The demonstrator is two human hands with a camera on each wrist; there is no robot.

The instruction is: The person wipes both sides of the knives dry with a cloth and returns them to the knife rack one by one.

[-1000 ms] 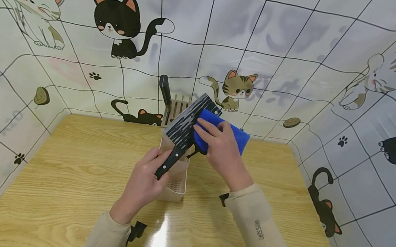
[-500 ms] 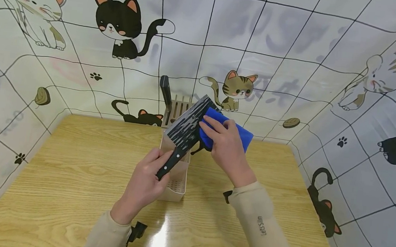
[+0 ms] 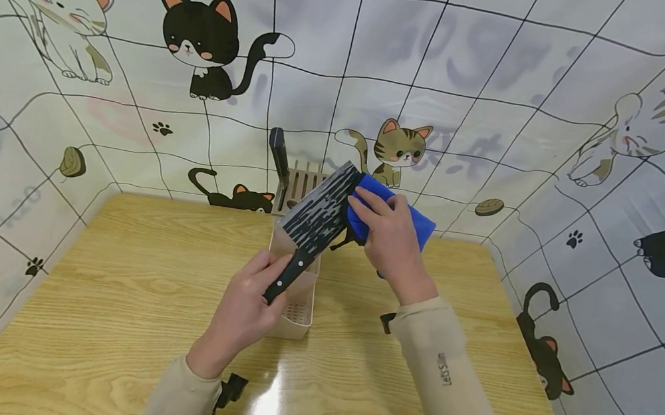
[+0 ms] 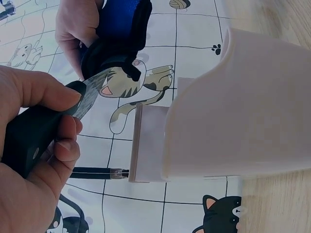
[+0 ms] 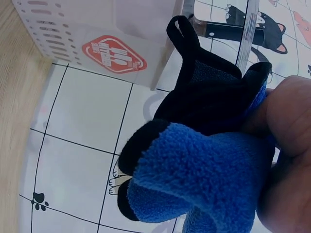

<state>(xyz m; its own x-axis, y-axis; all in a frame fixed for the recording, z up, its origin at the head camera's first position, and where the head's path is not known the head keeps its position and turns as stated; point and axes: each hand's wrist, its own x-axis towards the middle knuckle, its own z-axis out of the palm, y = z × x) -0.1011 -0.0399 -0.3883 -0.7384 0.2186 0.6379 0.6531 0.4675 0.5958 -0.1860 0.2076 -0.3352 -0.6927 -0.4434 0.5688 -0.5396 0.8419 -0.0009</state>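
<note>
My left hand [image 3: 248, 303] grips the black riveted handle of a cleaver [image 3: 319, 211], whose broad blade with black streaks tilts up to the right. In my right hand [image 3: 392, 243] is a folded blue cloth [image 3: 423, 226] with black edging and a hanging loop, pinched over the blade's right edge near its far end. The right wrist view shows the fuzzy cloth [image 5: 204, 170] hanging in folds, with the thin blade edge [image 5: 248, 36] rising beside it. From the left wrist, the thumb lies on the cleaver handle [image 4: 36, 131].
Below the cleaver stands a pale plastic knife holder [image 3: 294, 324] with a slotted top at the back. Another black-handled knife [image 3: 278, 152] is upright in it. The wooden table [image 3: 170, 272] meets a wall sheet [image 3: 314, 19] printed with cats.
My right hand and the cloth have slid up and to the right along the blade toward its far corner. The left hand and cleaver have barely shifted.
</note>
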